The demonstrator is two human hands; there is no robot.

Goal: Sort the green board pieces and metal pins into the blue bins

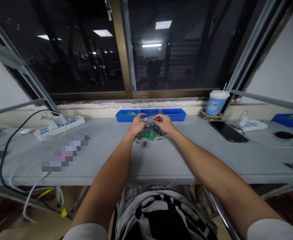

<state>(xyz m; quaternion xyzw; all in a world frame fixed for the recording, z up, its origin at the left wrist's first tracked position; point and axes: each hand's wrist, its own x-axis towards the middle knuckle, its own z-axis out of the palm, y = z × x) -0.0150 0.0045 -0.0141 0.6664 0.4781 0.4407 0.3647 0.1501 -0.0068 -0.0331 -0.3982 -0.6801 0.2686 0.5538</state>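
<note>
Both hands meet over the middle of the table, just in front of the blue bins. My left hand (138, 123) and my right hand (164, 122) are closed on a small clear plastic bag (149, 118) held between them. Below the bag lies a green packet (149, 135), partly covered by my fingers. Small brownish metal pieces, perhaps screws or rivets (161, 138), are scattered around it, and one piece (144, 144) sits a little nearer to me. What is inside the bag is too small to make out.
Three joined blue bins (178, 115) stand by the window; green packets (130, 113) lie in the left one. At right are a lidded cup (216, 103), a dark phone (228, 131) and a power strip (255, 125). Another power strip (61, 128) and cables (5, 156) are at left.
</note>
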